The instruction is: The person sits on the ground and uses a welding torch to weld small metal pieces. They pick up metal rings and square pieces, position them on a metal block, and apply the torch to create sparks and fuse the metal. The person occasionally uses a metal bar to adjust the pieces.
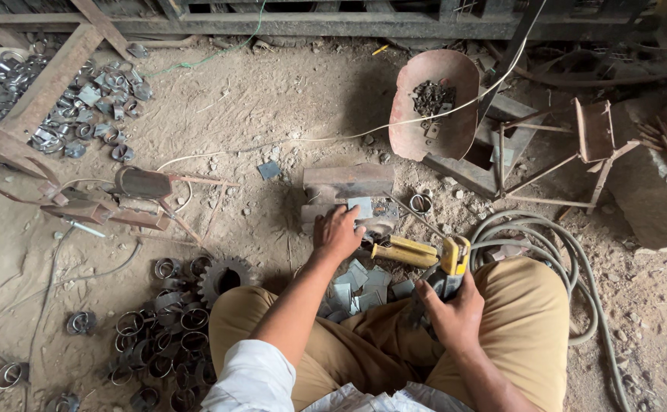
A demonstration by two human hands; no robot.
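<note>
I sit on a dirt floor with my knees apart. My left hand point(338, 233) reaches forward and rests on small metal pieces lying on a rusty steel block point(347, 183); I cannot tell whether it grips one. My right hand point(453, 309) is closed around the dark grip of a yellow-handled welding holder point(414, 252), whose yellow part points left toward the block. A heap of small flat grey metal plates point(360, 286) lies between my legs, just under both hands.
A pile of metal rings point(158, 336) and a gear point(223, 276) lie at left. A rusty pan point(433, 103) holding dark bits stands tilted behind the block. A grey hose point(536, 229) coils at right. More rings point(93, 103) and steel beams lie at the far left.
</note>
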